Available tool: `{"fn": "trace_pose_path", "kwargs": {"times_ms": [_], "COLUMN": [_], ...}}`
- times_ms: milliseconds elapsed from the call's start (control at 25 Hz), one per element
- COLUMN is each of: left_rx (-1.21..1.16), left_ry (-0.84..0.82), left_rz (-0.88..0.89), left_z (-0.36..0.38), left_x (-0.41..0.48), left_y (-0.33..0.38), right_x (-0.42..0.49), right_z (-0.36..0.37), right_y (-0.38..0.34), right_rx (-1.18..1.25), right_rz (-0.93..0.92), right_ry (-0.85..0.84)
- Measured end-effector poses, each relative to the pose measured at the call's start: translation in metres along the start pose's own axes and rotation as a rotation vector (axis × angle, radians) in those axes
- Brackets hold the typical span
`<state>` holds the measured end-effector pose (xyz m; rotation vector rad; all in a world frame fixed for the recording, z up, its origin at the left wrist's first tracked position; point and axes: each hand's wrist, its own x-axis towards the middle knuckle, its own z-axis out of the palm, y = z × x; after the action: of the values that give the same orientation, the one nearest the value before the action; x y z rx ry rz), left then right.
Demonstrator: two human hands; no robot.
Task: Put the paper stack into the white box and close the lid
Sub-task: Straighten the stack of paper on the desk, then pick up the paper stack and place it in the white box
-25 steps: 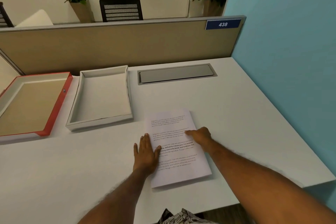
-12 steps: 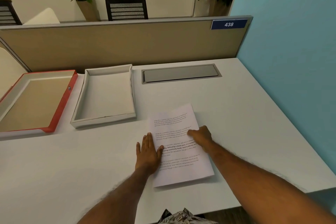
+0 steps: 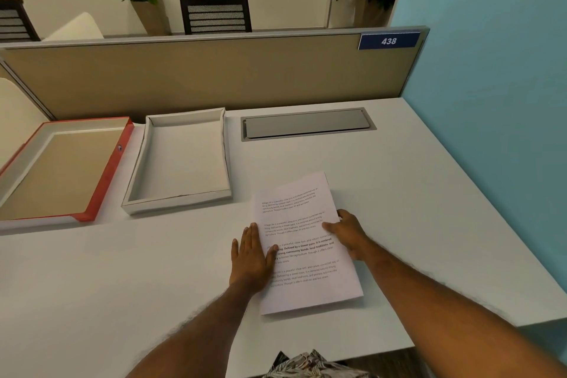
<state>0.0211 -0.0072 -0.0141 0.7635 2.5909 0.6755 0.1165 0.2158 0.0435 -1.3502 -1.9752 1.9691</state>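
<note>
A stack of printed white paper (image 3: 302,258) lies flat on the white desk, a little right of centre. My left hand (image 3: 252,258) rests flat against its left edge, fingers spread, thumb on the top sheet. At the stack's right edge sits my right hand (image 3: 349,232), curled, thumb lying on the page. The white box (image 3: 181,204) stands open and empty just left of and beyond the paper. Its red-edged lid (image 3: 106,181) lies upside down to the box's left.
A beige partition (image 3: 214,77) with a blue "438" tag runs along the desk's back. A grey cable flap (image 3: 306,124) is set into the desk behind the paper. A blue wall (image 3: 497,101) borders the right side. The desk's front edge is close to my body.
The stack has turned slightly and shifted a little away from me under both hands. My view has drifted left, so everything sits further right in frame.
</note>
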Motion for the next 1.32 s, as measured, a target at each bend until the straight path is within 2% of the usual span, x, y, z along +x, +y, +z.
{"fn": "trace_pose_path", "kwargs": {"times_ms": [120, 160, 240, 320, 440, 600, 760, 880, 1160, 1320], "left_rx": [-0.097, -0.183, -0.506, -0.754, -0.905, -0.850, -0.793, -0.796, -0.735, -0.768], "left_ry": [0.072, 0.079, 0.081, -0.001, -0.030, 0.100, 0.261, 0.309, 0.362, 0.426], "left_rz": [-0.067, -0.113, -0.124, -0.115, -0.140, -0.088, 0.107, 0.229, 0.255, 0.255], "left_z": [-0.008, -0.015, -0.027, -0.034, -0.041, -0.061, -0.095, -0.109, -0.101, -0.113], "left_x": [0.009, 0.014, 0.024, 0.030, 0.036, 0.036, 0.021, 0.009, -0.007, -0.009], "left_y": [0.003, 0.008, 0.015, 0.021, 0.026, 0.050, 0.079, 0.086, 0.077, 0.083], "right_x": [-0.013, -0.018, -0.023, -0.024, -0.024, -0.025, -0.030, -0.036, -0.039, -0.053], "right_z": [-0.006, -0.009, -0.013, -0.015, -0.016, -0.019, -0.023, -0.021, -0.014, -0.010], "right_y": [0.005, 0.004, -0.001, -0.006, -0.011, -0.017, -0.036, -0.049, -0.038, -0.059], "right_rx": [0.106, 0.138, 0.186, 0.210, 0.219, 0.231, 0.108, 0.074, 0.017, 0.073], "right_rz": [-0.132, -0.164, -0.202, -0.227, -0.258, -0.321, -0.456, -0.562, -0.614, -0.672], "right_ry": [-0.054, -0.069, -0.093, -0.106, -0.090, -0.030, 0.034, 0.088, 0.123, 0.140]}}
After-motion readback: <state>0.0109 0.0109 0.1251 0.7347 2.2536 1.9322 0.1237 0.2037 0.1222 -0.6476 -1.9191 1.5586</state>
